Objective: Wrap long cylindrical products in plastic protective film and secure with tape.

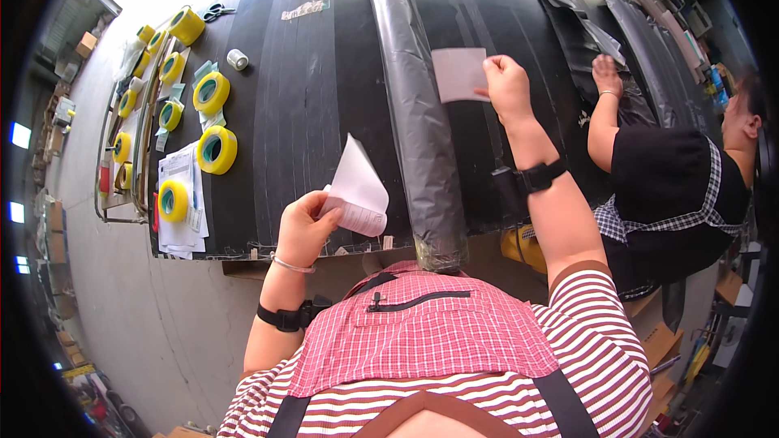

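A long roll wrapped in dark grey plastic film (414, 113) lies lengthwise in front of me, its near end at the table edge by my apron. To its left, my left hand (305, 227) is closed on a curled stack of white printed paper sheets (360, 195). My right hand (509, 88), right of the roll, pinches a pale, blank-faced rectangular sheet (458, 75) by its right edge. That sheet's left edge overlaps the roll in view; whether it touches the film I cannot tell.
The black table (316, 97) carries several yellow tape rolls (217, 151), papers (191, 231), scissors (216, 12) and a small white cylinder (238, 59) at left. At right, a co-worker's hand (606, 77) rests by another dark wrapped roll (649, 57). A metal-framed rack (101, 170) borders the table's left.
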Action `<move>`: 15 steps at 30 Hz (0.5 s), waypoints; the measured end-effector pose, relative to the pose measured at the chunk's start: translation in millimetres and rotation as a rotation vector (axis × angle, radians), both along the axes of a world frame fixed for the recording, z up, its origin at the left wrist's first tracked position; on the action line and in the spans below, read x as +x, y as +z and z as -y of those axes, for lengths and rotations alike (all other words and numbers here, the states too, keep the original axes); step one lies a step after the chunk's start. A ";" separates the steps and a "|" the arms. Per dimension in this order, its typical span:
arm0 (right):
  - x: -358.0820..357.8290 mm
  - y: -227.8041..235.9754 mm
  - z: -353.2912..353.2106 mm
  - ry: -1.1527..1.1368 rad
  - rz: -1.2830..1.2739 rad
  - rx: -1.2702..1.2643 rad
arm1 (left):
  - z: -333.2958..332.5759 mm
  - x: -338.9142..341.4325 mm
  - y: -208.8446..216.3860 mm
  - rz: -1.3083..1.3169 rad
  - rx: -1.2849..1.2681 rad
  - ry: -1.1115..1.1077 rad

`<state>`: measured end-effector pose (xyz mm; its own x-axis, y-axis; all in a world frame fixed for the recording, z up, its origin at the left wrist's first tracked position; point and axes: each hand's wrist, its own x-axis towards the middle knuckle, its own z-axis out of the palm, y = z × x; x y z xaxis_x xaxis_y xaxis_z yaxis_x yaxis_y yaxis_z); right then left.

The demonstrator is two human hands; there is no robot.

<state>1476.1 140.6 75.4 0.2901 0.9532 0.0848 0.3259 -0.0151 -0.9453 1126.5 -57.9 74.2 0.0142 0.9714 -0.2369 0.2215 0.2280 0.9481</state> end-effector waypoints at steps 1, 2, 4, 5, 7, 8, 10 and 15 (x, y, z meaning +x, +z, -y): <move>-5.3 -1.0 -9.7 -0.062 0.180 0.140 | 0.5 -2.7 -1.1 0.011 -0.016 0.030; -0.8 -15.8 -24.5 -0.144 0.420 0.358 | -1.1 -1.2 0.7 0.005 -0.009 0.029; -20.4 -20.4 -28.6 -0.191 0.571 0.517 | 1.8 -4.2 -2.3 -0.011 -0.017 0.035; -26.9 -27.4 -30.8 -0.200 0.578 0.549 | 2.9 -4.6 -2.9 -0.023 -0.023 0.036; -39.4 -44.0 -26.6 -0.162 0.607 0.569 | 4.7 -4.6 -4.7 -0.008 -0.024 0.032; -44.7 -56.0 -24.4 -0.132 0.614 0.618 | 4.8 -4.1 -3.8 -0.013 -0.037 0.028; -51.8 -75.8 -13.8 -0.051 0.640 0.657 | 5.0 -3.7 -4.9 -0.007 -0.050 0.021; -58.4 -92.7 15.2 0.091 0.663 0.635 | 4.3 -0.7 -5.4 0.020 -0.071 0.036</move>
